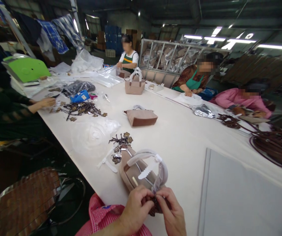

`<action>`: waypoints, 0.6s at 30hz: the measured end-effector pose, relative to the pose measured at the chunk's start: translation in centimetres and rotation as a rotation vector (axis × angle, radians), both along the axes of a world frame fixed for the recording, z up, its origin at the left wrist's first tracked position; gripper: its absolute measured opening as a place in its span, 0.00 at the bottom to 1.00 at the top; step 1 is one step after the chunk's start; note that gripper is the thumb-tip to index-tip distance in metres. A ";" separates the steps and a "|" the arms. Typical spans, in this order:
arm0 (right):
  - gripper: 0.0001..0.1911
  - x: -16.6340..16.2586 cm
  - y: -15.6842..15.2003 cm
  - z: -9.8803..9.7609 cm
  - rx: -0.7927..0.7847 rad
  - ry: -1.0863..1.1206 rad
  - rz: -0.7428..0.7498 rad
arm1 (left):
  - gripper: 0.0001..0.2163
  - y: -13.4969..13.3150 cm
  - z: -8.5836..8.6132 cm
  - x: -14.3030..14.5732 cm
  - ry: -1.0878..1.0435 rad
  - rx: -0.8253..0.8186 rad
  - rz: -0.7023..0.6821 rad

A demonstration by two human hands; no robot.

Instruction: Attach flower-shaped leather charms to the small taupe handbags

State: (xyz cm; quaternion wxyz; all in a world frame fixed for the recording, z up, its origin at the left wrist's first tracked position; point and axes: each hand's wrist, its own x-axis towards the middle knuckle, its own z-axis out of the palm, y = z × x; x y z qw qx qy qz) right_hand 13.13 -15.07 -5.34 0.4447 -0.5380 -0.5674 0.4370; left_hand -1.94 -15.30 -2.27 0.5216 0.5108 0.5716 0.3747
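Note:
A beige handbag (pixel 128 175) with brown trim stands on the table right in front of me, its handles (pixel 166 170) wrapped in white padding. At the near end of the bag, my left hand (pixel 139 205) and my right hand (pixel 170 208) meet with thumbs and fingertips pinched together. Between and below the fingers shows a small dark brown charm (pixel 152 212), mostly hidden by them. Just beyond the bag lies a small pile of dark flower charms (pixel 124 139) on black cords. A white plastic strip (pixel 109 165) lies left of the bag.
Two more beige handbags (pixel 142 118) (pixel 134 87) stand farther up the white table (pixel 180 141). Clear plastic (pixel 91 136), more charms (pixel 84 109) and a blue tape dispenser (pixel 80 96) lie left. Brown cords (pixel 276 144) and a grey board (pixel 249 196) are right. Several co-workers sit around.

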 end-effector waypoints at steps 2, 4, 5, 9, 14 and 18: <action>0.10 -0.2 0.1 0.0 0.035 -0.024 -0.007 | 0.07 0.2 0.0 0.0 -0.032 0.047 -0.006; 0.09 -0.2 0.3 0.1 0.079 -0.059 -0.006 | 0.10 0.6 -0.3 0.1 -0.122 0.043 -0.007; 0.08 -0.1 0.4 0.3 0.102 -0.072 -0.010 | 0.10 0.7 -0.5 0.0 -0.186 -0.004 -0.012; 0.09 -0.3 0.5 0.7 0.114 -0.013 -0.034 | 0.13 1.2 -1.3 -0.3 -0.383 -0.258 -0.030; 0.15 -1.0 0.1 0.2 -0.190 0.257 -0.042 | 0.20 1.3 -1.3 -0.7 -0.392 -0.287 -0.087; 0.17 -0.9 0.1 0.3 -0.285 0.206 -0.047 | 0.20 0.9 -0.8 -1.3 -0.288 -0.254 -0.115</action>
